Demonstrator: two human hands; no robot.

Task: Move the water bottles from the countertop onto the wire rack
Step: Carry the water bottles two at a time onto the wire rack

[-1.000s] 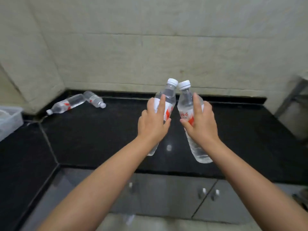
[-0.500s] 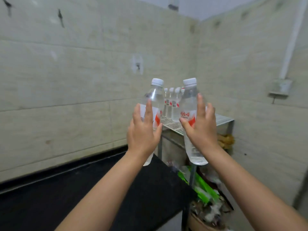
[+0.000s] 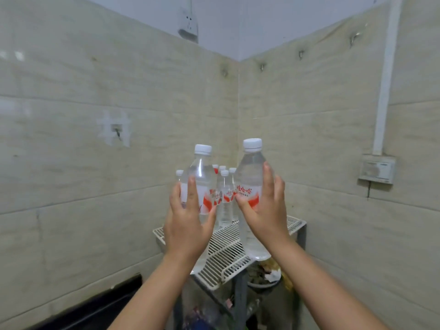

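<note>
My left hand (image 3: pixel 187 225) grips a clear water bottle (image 3: pixel 202 177) with a white cap and a red and white label, held upright. My right hand (image 3: pixel 264 215) grips a second, similar bottle (image 3: pixel 250 172), also upright. Both bottles hang in the air above the white wire rack (image 3: pixel 226 253) in the room's corner. Several more water bottles (image 3: pixel 225 198) stand upright at the back of the rack, partly hidden behind the held ones.
The black countertop edge (image 3: pixel 100 306) shows at lower left, beside the rack. Clutter and a bowl (image 3: pixel 262 279) sit under the rack. Tiled walls (image 3: pixel 83 163) meet just behind it, with a switch box (image 3: pixel 377 170) and a pipe on the right wall.
The view has swung right from the countertop to the corner rack. Both hands carried their bottles along and now hold them closer to, and above, the rack.
</note>
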